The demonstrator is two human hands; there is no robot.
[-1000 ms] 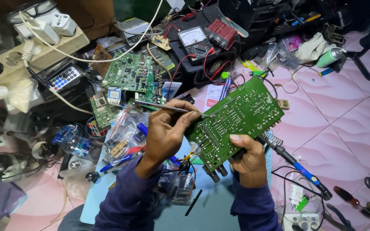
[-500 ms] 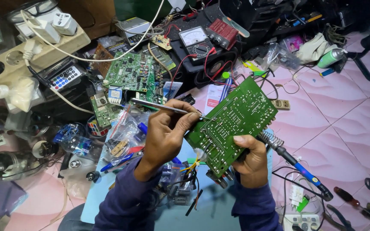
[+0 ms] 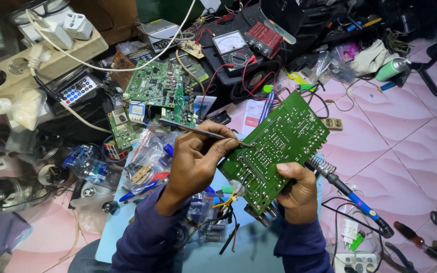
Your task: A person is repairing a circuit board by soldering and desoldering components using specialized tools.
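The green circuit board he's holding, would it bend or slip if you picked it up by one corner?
The circuit board probably stays stiff: it juts out flat though the right hand grips only its lower edge. Likely light, since one hand carries it. Its bumpy solder side should resist slipping, but the tweezers in the left hand suggest delicate joints.

Packages and dials amid bench clutter
Clear plastic bags [image 3: 145, 156] left of the hands; white-faced analog multimeter [image 3: 231, 44] up top; perhaps a pink-white label card [image 3: 253, 115] mid-floor.
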